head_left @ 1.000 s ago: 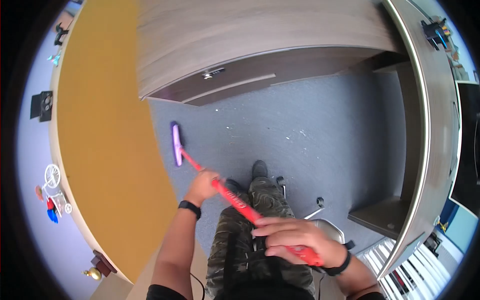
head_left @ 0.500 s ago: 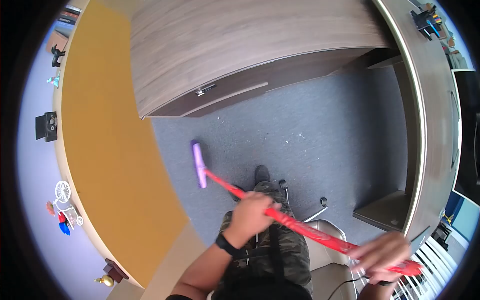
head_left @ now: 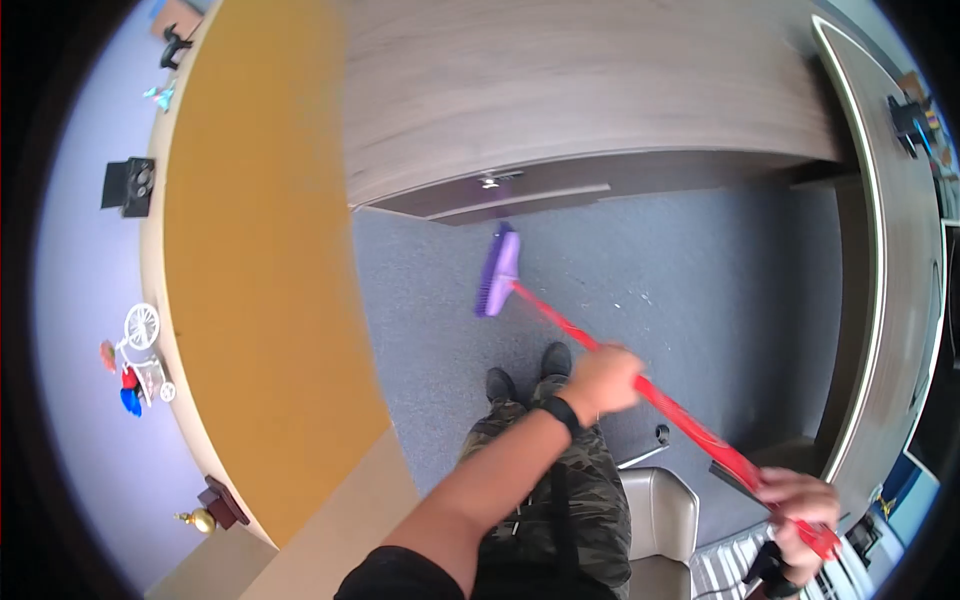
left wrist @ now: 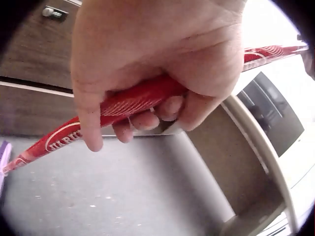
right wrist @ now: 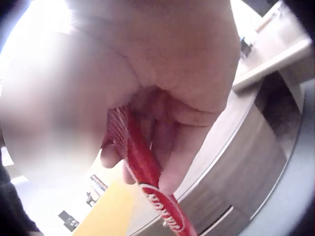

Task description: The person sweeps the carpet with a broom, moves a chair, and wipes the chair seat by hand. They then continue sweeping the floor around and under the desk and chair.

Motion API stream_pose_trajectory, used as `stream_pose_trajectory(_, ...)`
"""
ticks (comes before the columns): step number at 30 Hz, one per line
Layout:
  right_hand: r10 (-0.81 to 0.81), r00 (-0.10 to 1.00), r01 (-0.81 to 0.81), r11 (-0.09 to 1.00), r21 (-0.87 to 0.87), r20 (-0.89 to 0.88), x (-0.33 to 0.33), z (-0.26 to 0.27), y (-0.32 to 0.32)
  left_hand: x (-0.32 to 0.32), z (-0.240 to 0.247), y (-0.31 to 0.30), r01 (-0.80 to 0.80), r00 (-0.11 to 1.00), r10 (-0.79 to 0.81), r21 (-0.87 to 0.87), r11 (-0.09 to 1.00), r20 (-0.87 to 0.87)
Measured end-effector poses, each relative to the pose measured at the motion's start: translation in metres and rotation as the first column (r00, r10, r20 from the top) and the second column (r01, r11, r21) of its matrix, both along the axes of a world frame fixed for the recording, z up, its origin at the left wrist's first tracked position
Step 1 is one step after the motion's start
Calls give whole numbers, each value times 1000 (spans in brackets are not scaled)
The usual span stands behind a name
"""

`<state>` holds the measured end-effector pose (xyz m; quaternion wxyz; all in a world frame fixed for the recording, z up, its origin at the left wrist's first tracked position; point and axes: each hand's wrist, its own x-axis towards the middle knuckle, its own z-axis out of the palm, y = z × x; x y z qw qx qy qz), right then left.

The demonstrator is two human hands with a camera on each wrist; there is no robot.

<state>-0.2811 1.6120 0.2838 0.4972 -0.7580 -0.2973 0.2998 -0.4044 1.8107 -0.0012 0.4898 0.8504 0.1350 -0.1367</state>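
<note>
A broom with a red handle [head_left: 700,435] and a purple head [head_left: 505,272] slants across the head view. The broom head is at the floor near the drawer front, its bristles facing left. My left hand [head_left: 605,380] grips the handle partway along. In the left wrist view, the fingers [left wrist: 144,120] of that hand curl round the red shaft. Near the top end, my right hand [head_left: 800,505] holds the handle, off to the right of my legs. Fingers [right wrist: 177,157] wrap the lettered part of the shaft in the right wrist view.
White bits [head_left: 632,298] lie scattered on the grey carpet [head_left: 700,280]. A wooden cabinet [head_left: 600,90] stands ahead, a yellow-topped desk [head_left: 260,250] at left, another desk [head_left: 865,330] at right. A chair [head_left: 660,510] is close behind my legs.
The broom head has moved right, away from the yellow desk. Both hands have shifted right with the handle, the right one farther out from my body. The head view has turned slightly.
</note>
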Motion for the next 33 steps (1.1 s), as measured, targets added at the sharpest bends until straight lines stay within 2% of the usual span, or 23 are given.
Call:
stream_pose_trajectory(2, 226, 972, -219, 969, -114, 59, 23, 38, -47, 13, 27, -24, -3, 996, 7, -49, 999, 87)
stream_pose_trajectory(3, 604, 796, -605, 796, -9, -42, 67, 44, -79, 12, 46, -26, 8, 993, 0, -72, 997, 116)
stream_pose_trajectory(4, 552, 834, -548, 831, 96, -17, 53, 62, -39, 11, 64, -29, 21, 989, -7, -98, 995, 145)
stream_pose_trajectory(6, 760, 650, -738, 632, 237, -5, 80, 65, -50, -2, 93, -27, 16, 997, -9, -91, 996, 77)
stream_pose_trajectory(8, 746, 666, -713, 629, 310, 17, 70, 48, -48, -27, 99, -17, 9, 999, -7, -35, 999, 46)
stream_pose_trajectory(10, 482, 871, -460, 868, 186, -96, 36, 38, -20, -58, 94, 0, -2, 1000, 3, 40, 999, -30)
stream_pose_trajectory(11, 374, 917, -351, 921, 171, -135, 21, 33, -3, -72, 90, 10, -10, 998, 14, 67, 998, -61)
stream_pose_trajectory(12, 273, 943, -225, 944, 242, -190, 1, 15, 4, -87, 84, 20, -14, 996, 23, 93, 996, -90)
stream_pose_trajectory(13, 356, 913, -321, 928, 191, -197, -2, 7, 19, -102, 76, 28, -28, 994, 42, 140, 990, -96)
stream_pose_trajectory(14, 336, 902, -288, 936, 204, -270, -15, 2, 31, -117, 68, 36, -44, 993, 63, 191, 981, -97)
stream_pose_trajectory(15, 362, 880, -259, 908, 331, -307, -31, -11, 46, -132, 62, 56, -33, 991, 60, 218, 975, -116)
stream_pose_trajectory(16, 387, 869, -272, 895, 354, -309, -39, -14, 56, -147, 59, 64, -16, 988, 50, 229, 973, -144)
stream_pose_trajectory(18, 518, 798, -444, 851, 281, -309, -41, -15, 69, -159, 56, 81, -15, 988, 49, 225, 974, -146)
stream_pose_trajectory(22, 486, 814, -432, 873, 228, -317, -74, 1, 104, -178, 48, 115, -50, 989, 75, 192, 980, -126)
stream_pose_trajectory(24, 440, 835, -423, 897, 126, -331, -98, 12, 123, -186, 46, 138, -65, 996, 76, 173, 983, -55)
stream_pose_trajectory(25, 491, 827, -481, 870, 109, -274, -109, 13, 134, -191, 48, 151, -73, 996, 80, 175, 982, -31)
stream_pose_trajectory(28, 508, 840, -488, 861, 143, -192, -158, 27, 185, -213, 66, 187, -101, 989, 76, 199, 975, 127)
stream_pose_trajectory(30, 551, 828, -540, 833, 120, -99, -192, 44, 227, -229, 86, 213, -50, 982, 13, 189, 981, 189)
stream_pose_trajectory(32, 631, 762, -647, 744, 166, 146, -226, 52, 264, -252, 111, 234, -31, 972, -13, 182, 983, 235)
stream_pose_trajectory(33, 619, 764, -645, 745, 170, 183, -237, 60, 279, -264, 127, 248, -18, 971, -17, 147, 989, 237)
